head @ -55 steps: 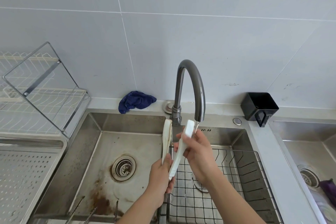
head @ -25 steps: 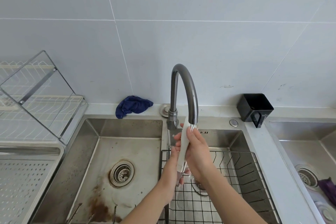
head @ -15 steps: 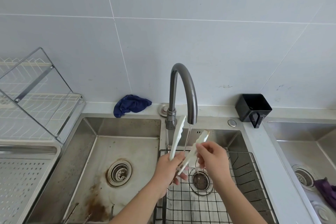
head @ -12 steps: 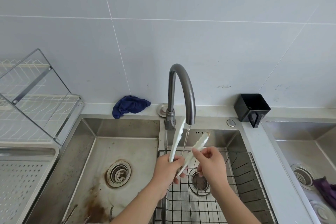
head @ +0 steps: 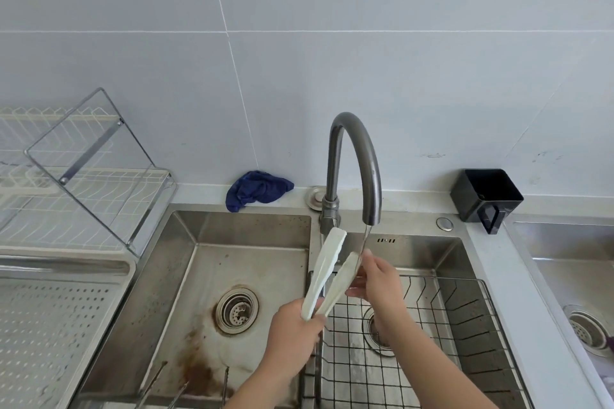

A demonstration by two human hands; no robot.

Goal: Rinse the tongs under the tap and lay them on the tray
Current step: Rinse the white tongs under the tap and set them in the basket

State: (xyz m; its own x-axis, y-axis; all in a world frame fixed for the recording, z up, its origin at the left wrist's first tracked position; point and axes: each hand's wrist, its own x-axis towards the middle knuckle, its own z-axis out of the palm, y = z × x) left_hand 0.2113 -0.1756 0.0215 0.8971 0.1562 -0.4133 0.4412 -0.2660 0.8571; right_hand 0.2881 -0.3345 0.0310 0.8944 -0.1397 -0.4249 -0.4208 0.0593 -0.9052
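White plastic tongs (head: 325,272) point up and away from me, their two arms spread apart. My left hand (head: 294,330) grips them at the hinge end. My right hand (head: 377,279) pinches the tip of the right arm under the spout of the grey curved tap (head: 352,163), where a thin stream of water runs. The left arm of the tongs rises beside the tap base. A perforated steel tray (head: 50,325) lies at the far left, next to the sink.
Below the hands a wire basket (head: 432,325) sits in the right basin; the left basin (head: 206,276) has a rusty stain and some metal utensils at its near edge. A dish rack (head: 76,183), blue cloth (head: 255,189) and black holder (head: 485,196) line the back. Another sink (head: 578,276) lies right.
The tongs went from squeezed together under the tap to spread apart. My right hand slid onto the tip of the right arm and holds it under the water.
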